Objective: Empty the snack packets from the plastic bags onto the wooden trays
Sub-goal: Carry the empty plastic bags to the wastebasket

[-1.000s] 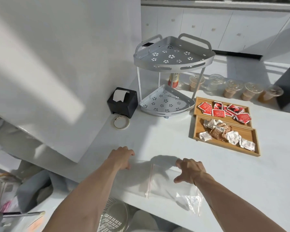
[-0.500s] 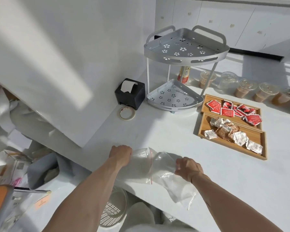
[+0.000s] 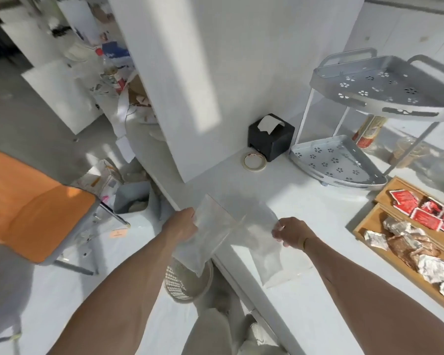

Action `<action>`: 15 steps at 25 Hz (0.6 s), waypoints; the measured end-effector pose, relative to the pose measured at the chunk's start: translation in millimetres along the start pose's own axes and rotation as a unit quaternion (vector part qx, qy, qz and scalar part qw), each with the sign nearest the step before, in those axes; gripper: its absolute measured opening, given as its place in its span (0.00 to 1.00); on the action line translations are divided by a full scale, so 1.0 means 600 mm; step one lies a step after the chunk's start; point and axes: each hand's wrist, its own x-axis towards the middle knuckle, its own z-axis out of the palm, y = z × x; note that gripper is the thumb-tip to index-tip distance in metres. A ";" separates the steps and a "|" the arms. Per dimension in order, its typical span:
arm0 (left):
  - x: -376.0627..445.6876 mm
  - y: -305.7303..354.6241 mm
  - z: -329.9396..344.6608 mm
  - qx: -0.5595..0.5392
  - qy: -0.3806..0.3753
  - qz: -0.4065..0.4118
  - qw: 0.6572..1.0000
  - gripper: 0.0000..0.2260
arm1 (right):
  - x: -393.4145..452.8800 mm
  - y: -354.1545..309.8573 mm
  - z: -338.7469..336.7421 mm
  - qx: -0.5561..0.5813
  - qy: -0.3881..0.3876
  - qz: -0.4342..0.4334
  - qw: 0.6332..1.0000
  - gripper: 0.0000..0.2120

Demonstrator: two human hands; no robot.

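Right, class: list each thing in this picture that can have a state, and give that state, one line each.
Left hand: grip on left clear plastic bag, which looks empty.
Right hand: grip on right clear plastic bag, which looks empty.
Near wooden tray: holds silver and brown packets.
Far wooden tray: holds red packets.
Grey two-tier corner rack: both shelves bare.
Black tissue box: tissue sticking out.

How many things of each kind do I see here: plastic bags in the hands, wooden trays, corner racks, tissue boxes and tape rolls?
Plastic bags: 2
Wooden trays: 2
Corner rack: 1
Tissue box: 1
Tape roll: 1
Total: 7
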 end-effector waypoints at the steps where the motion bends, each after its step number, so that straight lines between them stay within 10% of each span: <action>1: -0.017 -0.024 -0.001 -0.032 0.010 -0.025 0.999 0.07 | 0.001 -0.023 0.008 -0.003 -0.009 -0.017 1.000 0.05; 15: -0.213 -0.293 0.048 -0.331 0.123 -0.283 0.892 0.07 | -0.044 -0.255 0.260 -0.072 -0.064 -0.116 0.989 0.10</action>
